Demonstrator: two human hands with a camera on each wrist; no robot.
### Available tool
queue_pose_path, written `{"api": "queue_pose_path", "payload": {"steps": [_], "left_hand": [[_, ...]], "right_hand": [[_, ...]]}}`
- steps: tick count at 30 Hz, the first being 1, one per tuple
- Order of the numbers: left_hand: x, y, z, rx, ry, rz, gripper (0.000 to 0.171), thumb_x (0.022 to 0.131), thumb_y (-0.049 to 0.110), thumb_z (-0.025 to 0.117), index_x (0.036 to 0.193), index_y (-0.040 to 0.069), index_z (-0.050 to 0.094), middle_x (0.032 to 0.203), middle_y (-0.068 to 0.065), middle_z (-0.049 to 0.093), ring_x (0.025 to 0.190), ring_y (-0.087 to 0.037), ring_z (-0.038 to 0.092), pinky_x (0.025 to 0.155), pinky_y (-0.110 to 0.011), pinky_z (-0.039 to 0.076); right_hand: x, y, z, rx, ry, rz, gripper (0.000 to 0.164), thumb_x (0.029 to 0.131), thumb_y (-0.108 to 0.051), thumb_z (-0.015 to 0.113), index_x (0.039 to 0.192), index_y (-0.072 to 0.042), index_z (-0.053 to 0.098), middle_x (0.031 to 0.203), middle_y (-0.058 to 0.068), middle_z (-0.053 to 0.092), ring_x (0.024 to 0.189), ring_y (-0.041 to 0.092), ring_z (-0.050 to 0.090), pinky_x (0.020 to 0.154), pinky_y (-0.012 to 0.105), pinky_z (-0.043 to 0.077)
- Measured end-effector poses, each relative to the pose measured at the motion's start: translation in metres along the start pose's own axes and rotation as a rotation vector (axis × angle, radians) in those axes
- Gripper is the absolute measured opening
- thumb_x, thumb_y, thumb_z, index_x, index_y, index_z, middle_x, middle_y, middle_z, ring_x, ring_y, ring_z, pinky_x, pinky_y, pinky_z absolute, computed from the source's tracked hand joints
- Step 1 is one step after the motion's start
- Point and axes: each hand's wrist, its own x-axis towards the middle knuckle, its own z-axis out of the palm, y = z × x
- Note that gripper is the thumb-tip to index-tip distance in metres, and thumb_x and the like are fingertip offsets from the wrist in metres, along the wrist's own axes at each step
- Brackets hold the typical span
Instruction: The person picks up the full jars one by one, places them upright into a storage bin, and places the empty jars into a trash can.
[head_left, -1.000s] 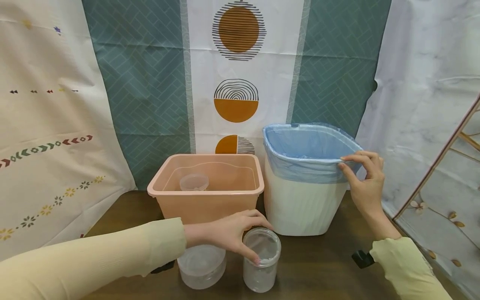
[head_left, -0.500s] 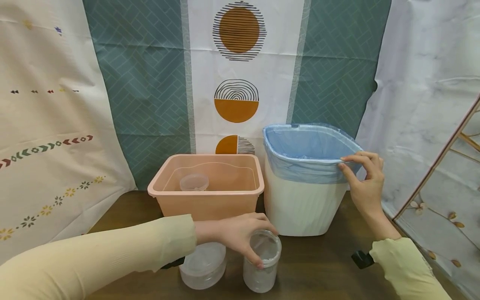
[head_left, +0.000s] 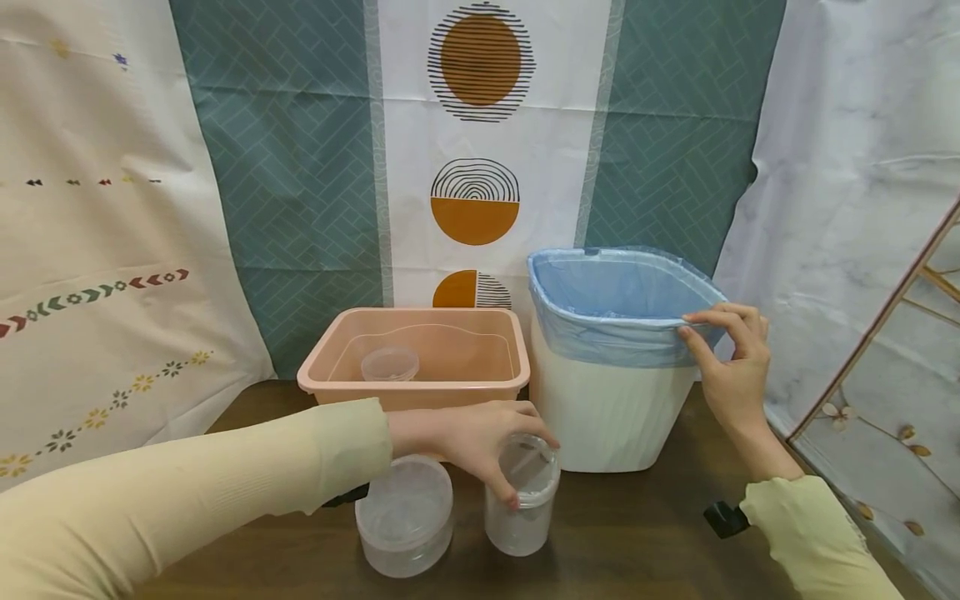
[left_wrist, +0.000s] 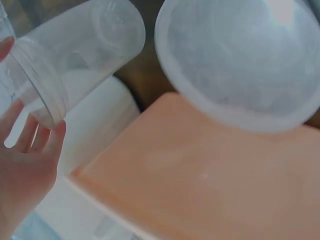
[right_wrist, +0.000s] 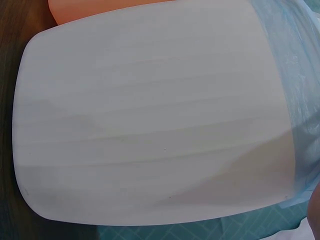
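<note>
My left hand (head_left: 472, 437) grips a tall clear plastic jar (head_left: 519, 527) round its rim, thumb on the near side and fingers on the far side. Seen from the left wrist, the jar (left_wrist: 95, 40) looks see-through, with the fingers (left_wrist: 37, 135) at its ribbed neck. Whether its base touches the table is hard to tell. My right hand (head_left: 731, 367) pinches the front right rim of a white trash bin (head_left: 611, 417) lined with a blue bag (head_left: 615, 342). In the right wrist view the bin's ribbed wall (right_wrist: 150, 115) fills most of the picture.
A wide round clear container (head_left: 405, 521) stands on the dark wooden table (head_left: 622, 550), left of the jar. Behind it is a pink basin (head_left: 412, 387) holding a small clear container (head_left: 390, 364). Patterned cloths hang at the back and sides.
The left hand closed further round the jar's rim, then moved up in the view, and the jar moved up with it. The right hand keeps its place on the bin rim.
</note>
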Motion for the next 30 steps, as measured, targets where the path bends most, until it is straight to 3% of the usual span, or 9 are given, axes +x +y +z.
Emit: {"api": "queue_pose_path", "payload": {"steps": [6, 19, 22, 26, 30], "left_hand": [[-0.003, 0.007, -0.027, 0.051, -0.037, 0.009, 0.071, 0.075, 0.035, 0.083, 0.140, 0.030, 0.054, 0.138, 0.003, 0.049, 0.123, -0.011, 0.047, 0.102, -0.025, 0.043], [-0.009, 0.021, -0.082, 0.016, -0.120, -0.010, 0.065, 0.080, 0.028, 0.078, 0.140, 0.029, 0.054, 0.141, 0.006, 0.047, 0.129, -0.013, 0.045, 0.102, -0.031, 0.046], [-0.012, 0.023, -0.094, 0.062, -0.113, -0.019, 0.064, 0.080, 0.030, 0.078, 0.139, 0.031, 0.054, 0.142, 0.009, 0.047, 0.129, -0.014, 0.042, 0.101, -0.031, 0.046], [-0.014, 0.025, -0.110, 0.116, -0.104, -0.004, 0.065, 0.079, 0.032, 0.078, 0.140, 0.027, 0.054, 0.141, 0.008, 0.050, 0.126, -0.015, 0.043, 0.103, -0.033, 0.044], [-0.015, 0.026, -0.124, 0.087, -0.124, -0.006, 0.067, 0.079, 0.027, 0.078, 0.141, 0.022, 0.054, 0.141, 0.005, 0.050, 0.128, -0.018, 0.047, 0.107, -0.035, 0.045]], "right_hand": [[0.000, -0.001, 0.000, -0.003, 0.000, -0.002, 0.017, 0.076, 0.020, 0.068, 0.092, 0.014, 0.065, 0.102, -0.025, 0.053, 0.102, -0.002, 0.041, 0.090, 0.018, 0.025], [0.000, -0.002, 0.000, -0.005, -0.003, -0.004, 0.018, 0.076, 0.020, 0.068, 0.092, 0.013, 0.065, 0.102, -0.025, 0.053, 0.101, -0.002, 0.041, 0.090, 0.017, 0.025], [0.000, -0.002, 0.000, -0.010, -0.004, -0.006, 0.018, 0.076, 0.020, 0.069, 0.092, 0.013, 0.065, 0.102, -0.026, 0.053, 0.101, -0.002, 0.041, 0.090, 0.017, 0.024], [0.000, -0.002, 0.001, -0.014, -0.005, -0.003, 0.018, 0.076, 0.020, 0.069, 0.092, 0.013, 0.066, 0.103, -0.026, 0.053, 0.101, -0.002, 0.041, 0.090, 0.017, 0.024], [0.000, -0.003, 0.000, -0.013, -0.004, -0.002, 0.017, 0.077, 0.019, 0.069, 0.092, 0.013, 0.065, 0.103, -0.026, 0.053, 0.101, -0.002, 0.041, 0.090, 0.017, 0.024]]}}
